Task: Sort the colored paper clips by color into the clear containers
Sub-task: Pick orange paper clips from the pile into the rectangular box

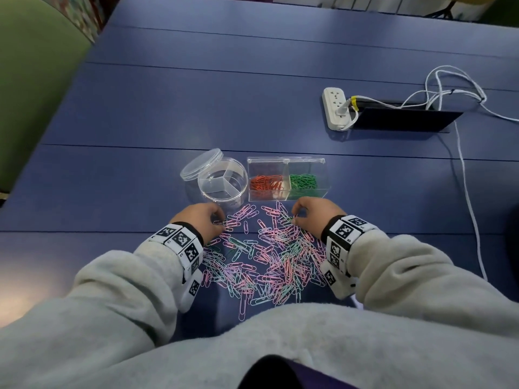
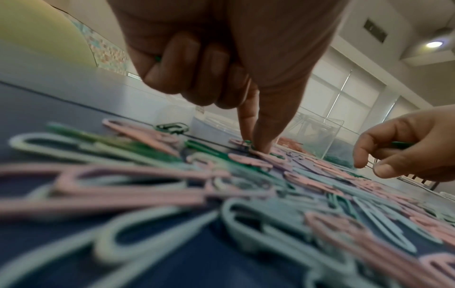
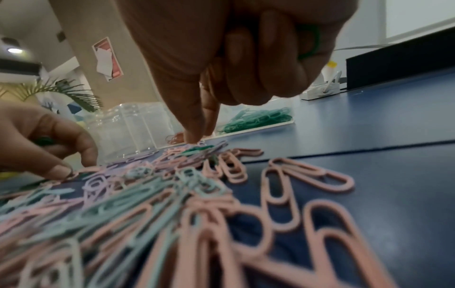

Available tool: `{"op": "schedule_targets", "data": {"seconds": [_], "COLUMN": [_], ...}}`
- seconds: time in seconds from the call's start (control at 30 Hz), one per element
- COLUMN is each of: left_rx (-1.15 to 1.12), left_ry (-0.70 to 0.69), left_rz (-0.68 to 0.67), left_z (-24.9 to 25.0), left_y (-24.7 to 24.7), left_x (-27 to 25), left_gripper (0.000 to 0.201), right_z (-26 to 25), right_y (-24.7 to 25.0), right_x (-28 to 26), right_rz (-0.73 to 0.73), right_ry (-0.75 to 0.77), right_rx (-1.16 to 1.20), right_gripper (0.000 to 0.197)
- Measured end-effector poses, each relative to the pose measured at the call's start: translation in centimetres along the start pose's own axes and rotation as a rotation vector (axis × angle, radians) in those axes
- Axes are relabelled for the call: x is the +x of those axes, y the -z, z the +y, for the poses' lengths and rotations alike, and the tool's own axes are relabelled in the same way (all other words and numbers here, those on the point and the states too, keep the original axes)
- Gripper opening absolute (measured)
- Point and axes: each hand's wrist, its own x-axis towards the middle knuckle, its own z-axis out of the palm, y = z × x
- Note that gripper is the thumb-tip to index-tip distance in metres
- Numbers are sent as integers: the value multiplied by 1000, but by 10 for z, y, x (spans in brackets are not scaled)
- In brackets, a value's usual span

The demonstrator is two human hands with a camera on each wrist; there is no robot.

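Sorting part done: box (image 1: pixel 309 161) holds orange (image 1: pixel 266 183) and green (image 1: pixel 304 181) clips; round tub (image 1: pixel 223 181) empty. Pile (image 1: pixel 269 256) of pink, blue and purple remains. Both hands (image 1: pixel 200 220) (image 1: pixel 313 217) pinch clips, apparently green.

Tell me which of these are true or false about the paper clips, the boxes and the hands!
1. The round container has clips in it. False: its sections look empty.
2. Orange clips and green clips sit in separate halves of the rectangular box. True.
3. The left hand rests flat and open. False: its fingers are curled, pinching at the pile, with a green clip tucked in them.
4. The right hand holds green clips in its curled fingers. True.
5. The loose pile lies behind the boxes. False: it lies nearer the person.
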Motion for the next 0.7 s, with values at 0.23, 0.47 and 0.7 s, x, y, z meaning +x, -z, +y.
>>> {"op": "schedule_targets", "data": {"seconds": [0.23, 0.47, 0.7], "left_rx": [34, -78, -228], "left_ry": [-33, -31, -34], "left_rz": [-36, -39, 2], "left_z": [0, -13, -16], "left_y": [-2, -5, -4], "left_x": [0, -1, -10], "left_gripper": [11, 19, 23], "right_z": [-7, 3, 3], "right_y": [-7, -13, -8], "right_x": [2, -2, -18], "right_rz": [-61, -112, -9], "right_ry": [-8, -24, -17], "right_rx": [-60, -23, 216], "right_gripper": [10, 28, 30]}}
